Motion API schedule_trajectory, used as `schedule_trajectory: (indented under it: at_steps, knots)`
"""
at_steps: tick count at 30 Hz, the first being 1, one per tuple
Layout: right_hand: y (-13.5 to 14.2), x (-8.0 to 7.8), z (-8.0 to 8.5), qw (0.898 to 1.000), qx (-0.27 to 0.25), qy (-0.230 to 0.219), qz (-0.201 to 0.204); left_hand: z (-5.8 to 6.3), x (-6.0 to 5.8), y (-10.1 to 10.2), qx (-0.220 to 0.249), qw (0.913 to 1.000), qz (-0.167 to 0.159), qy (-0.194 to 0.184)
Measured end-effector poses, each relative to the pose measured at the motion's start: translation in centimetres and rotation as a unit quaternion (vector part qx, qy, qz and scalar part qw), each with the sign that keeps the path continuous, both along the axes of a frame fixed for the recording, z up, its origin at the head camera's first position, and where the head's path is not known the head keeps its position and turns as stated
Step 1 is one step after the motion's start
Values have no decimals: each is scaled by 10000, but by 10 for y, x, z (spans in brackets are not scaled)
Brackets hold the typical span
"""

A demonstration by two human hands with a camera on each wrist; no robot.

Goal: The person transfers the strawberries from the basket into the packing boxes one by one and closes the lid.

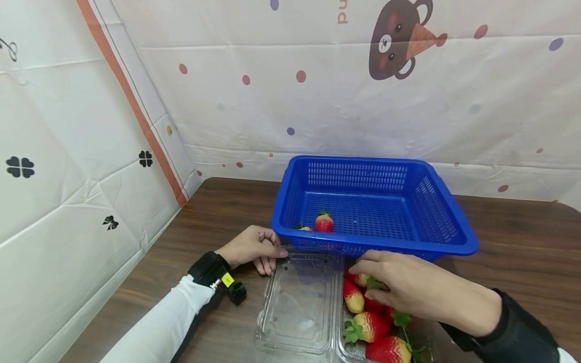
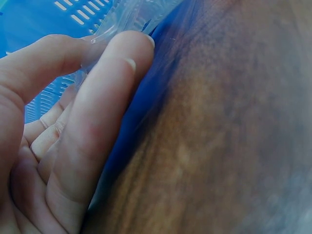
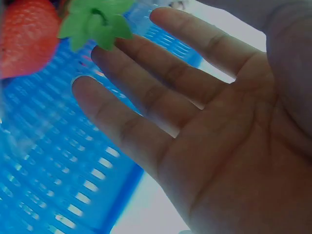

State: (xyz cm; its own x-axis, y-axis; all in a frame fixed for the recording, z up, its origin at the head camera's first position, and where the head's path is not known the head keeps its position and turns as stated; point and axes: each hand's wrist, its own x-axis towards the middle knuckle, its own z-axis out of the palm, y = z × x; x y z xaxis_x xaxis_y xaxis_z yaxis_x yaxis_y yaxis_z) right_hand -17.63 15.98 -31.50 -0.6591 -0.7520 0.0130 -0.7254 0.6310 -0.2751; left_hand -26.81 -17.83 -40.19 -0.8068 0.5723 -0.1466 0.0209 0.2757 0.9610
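A clear plastic clamshell box lies unfolded on the table, its lid on the left and several red strawberries in the right half. My left hand pinches the lid's far left corner between thumb and finger; the left wrist view shows the clear plastic at the fingertips of that hand. Over the far end of the filled half, my right hand reaches down at the strawberries. In the right wrist view its fingers are extended, close to a strawberry with green leaves; contact is unclear.
Behind the box stands a blue perforated basket, with two strawberries visible at its left front, one being this red one. A printed white cloth hangs behind and to the left of the brown wooden table.
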Motion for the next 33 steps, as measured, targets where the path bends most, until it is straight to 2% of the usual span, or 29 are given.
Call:
schedule_trajectory:
  at_steps: [5,11,17,27,33]
  knots:
    - [-1,4,10,9993,-211,267,156,0,0,0,5,10000,-21,30]
    - [-5,9,24,9969,-364,682,140,-1,0,-1,-6,10000,-28,44]
    - [-10,10,31,9910,-629,1159,232,0,0,0,21,10000,-59,37]
    - [-12,-4,36,9896,-918,1080,245,-2,0,0,149,9999,-51,-43]
    - [-13,-12,39,9881,-1026,1138,96,-3,0,1,143,9999,-14,-29]
